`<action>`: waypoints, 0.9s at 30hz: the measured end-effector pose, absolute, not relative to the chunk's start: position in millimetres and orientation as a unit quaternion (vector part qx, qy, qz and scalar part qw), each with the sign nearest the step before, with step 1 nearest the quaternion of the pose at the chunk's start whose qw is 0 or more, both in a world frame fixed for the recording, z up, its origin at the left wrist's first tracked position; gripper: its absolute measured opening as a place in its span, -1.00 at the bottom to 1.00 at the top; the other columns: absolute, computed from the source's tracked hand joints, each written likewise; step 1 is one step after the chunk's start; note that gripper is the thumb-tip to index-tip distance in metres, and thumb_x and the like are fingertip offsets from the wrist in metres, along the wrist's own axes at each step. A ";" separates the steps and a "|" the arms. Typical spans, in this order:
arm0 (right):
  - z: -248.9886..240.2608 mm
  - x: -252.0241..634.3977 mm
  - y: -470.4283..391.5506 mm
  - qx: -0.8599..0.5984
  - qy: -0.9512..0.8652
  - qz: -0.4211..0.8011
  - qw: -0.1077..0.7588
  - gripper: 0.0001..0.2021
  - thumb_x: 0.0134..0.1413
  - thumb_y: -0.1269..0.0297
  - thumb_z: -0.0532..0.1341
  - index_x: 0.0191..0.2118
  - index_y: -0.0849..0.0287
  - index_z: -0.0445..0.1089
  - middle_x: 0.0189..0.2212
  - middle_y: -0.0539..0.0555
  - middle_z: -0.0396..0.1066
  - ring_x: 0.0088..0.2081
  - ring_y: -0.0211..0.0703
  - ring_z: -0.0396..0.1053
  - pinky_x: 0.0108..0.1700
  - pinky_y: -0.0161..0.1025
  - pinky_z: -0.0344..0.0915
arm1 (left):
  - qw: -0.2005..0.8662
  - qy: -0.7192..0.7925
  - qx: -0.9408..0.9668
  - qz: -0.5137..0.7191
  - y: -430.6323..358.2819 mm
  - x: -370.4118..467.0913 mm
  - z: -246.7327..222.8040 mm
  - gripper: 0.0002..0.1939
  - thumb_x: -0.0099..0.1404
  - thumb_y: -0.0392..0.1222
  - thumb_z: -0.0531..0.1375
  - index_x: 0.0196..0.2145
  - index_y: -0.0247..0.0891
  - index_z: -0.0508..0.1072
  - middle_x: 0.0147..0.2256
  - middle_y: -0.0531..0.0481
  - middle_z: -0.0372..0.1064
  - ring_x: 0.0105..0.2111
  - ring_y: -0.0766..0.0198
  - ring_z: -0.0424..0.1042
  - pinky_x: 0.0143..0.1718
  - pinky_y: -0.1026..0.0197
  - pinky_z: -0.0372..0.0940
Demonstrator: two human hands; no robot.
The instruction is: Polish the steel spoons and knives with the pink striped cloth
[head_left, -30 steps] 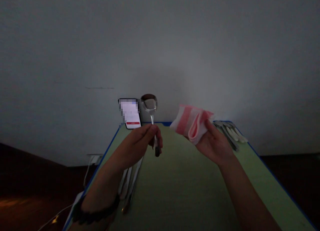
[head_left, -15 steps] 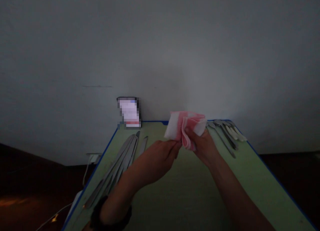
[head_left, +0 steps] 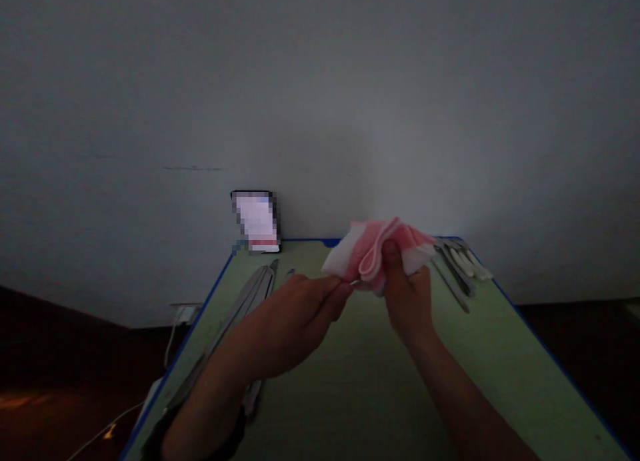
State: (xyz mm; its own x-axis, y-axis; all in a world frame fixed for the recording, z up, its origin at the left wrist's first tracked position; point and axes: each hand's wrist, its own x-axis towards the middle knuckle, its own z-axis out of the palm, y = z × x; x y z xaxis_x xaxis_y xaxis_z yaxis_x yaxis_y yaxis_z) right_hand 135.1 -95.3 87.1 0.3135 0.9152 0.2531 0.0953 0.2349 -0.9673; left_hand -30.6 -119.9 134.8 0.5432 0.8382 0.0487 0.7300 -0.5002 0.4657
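A pink-and-white cloth (head_left: 373,248) is bunched up above the far half of the table. My right hand (head_left: 407,291) is closed around it, thumb pressed on the folds. Close by on the left, my left hand (head_left: 305,308) pinches a thin, shiny piece of cutlery (head_left: 354,283) that runs into the cloth. The cloth hides most of this piece, so I cannot tell its kind. Below my left forearm lie several table knives (head_left: 250,291), partly covered by the arm. Beyond my right hand are several spoons and other utensils (head_left: 453,274), some with white handles.
The green table (head_left: 360,381) has a blue edge and stands against a grey wall (head_left: 320,101). A phone (head_left: 257,221) with a lit, blurred screen leans on the wall at the back left. A white cable (head_left: 170,341) hangs beside the table's left side.
My right hand has turned more upright and shifted the cloth slightly right, refolding it. My left hand has drawn a little left and down, and a shiny bit now shows between hand and cloth.
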 end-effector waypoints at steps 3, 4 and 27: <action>75.2 112.7 -102.0 -0.538 -0.386 0.367 0.654 -0.61 0.05 -0.04 0.07 -0.55 0.20 0.26 -0.68 -0.07 0.18 -0.63 -0.34 0.08 -0.59 -0.36 0.01 | 0.214 0.459 0.846 0.166 -119.1 -14.1 123.4 -0.61 0.41 -0.11 -0.19 -0.44 -0.27 0.30 -0.52 0.08 0.30 -0.52 0.35 0.24 -0.48 0.28 0.08; 71.8 107.5 -102.8 -0.531 -0.367 0.390 0.657 -0.60 0.05 -0.06 0.06 -0.53 0.21 0.27 -0.68 -0.07 0.18 -0.63 -0.34 0.08 -0.60 -0.36 0.00 | 0.210 0.463 0.843 0.174 -118.4 -8.4 118.2 -0.61 0.41 -0.13 -0.20 -0.43 -0.27 0.30 -0.51 0.07 0.32 -0.52 0.34 0.26 -0.48 0.28 0.08; 91.8 149.5 -83.3 -0.274 -0.443 0.664 0.536 -0.70 -0.02 0.32 0.19 -0.10 0.10 0.37 -0.15 0.01 0.41 -0.14 -0.18 0.33 -0.02 -0.21 0.19 | 0.167 0.514 0.824 0.170 -102.9 -28.8 119.6 -0.61 0.39 -0.10 -0.20 -0.46 -0.26 0.27 -0.58 0.10 0.24 -0.59 0.36 0.20 -0.53 0.29 0.03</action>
State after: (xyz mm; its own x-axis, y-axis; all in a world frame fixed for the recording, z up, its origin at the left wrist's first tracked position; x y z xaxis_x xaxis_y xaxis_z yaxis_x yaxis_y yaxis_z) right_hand 149.5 -83.3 91.8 -0.2745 0.9550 0.1122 -0.4692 -0.0311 -0.8825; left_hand -28.8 -102.9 119.6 0.4140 0.9038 0.1087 0.7900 -0.4161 0.4503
